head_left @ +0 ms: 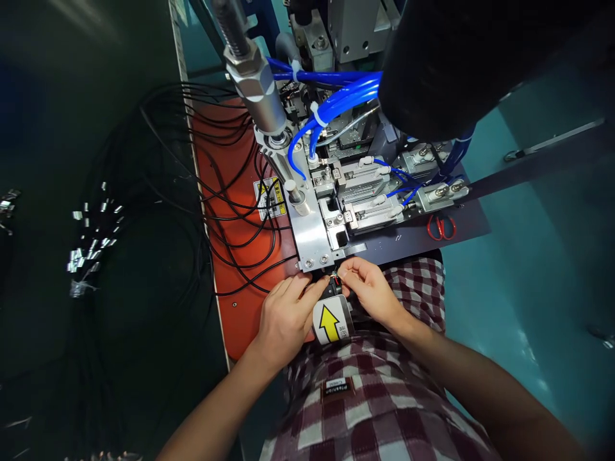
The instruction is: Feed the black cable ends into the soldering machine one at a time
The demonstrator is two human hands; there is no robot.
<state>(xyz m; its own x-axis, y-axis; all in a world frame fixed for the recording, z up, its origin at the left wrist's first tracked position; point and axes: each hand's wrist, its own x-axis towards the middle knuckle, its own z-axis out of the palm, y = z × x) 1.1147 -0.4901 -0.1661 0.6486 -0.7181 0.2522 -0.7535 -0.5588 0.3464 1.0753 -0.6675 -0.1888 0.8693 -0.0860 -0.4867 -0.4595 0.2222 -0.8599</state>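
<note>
My left hand (287,312) rests at the front edge of the machine, thumb and fingers closed together. A black cable (252,285) runs across the red board and in under its fingers. Facing it from the right, my right hand (369,289) is closed in a pinch. Between the two sets of fingertips, small light and red wire ends (335,278) show over a dark fixture (331,289); what exactly the right fingertips grip is too small to make out. Just below the hands is a white label with a yellow arrow (329,322).
An upright metal cylinder (266,105) and blue air hoses (343,99) rise behind my hands. Metal slides (369,214) stand to the right, with red-handled scissors (441,227) beyond. Black cables loop over the red board (240,330); a bundle with shiny ends (89,253) lies left.
</note>
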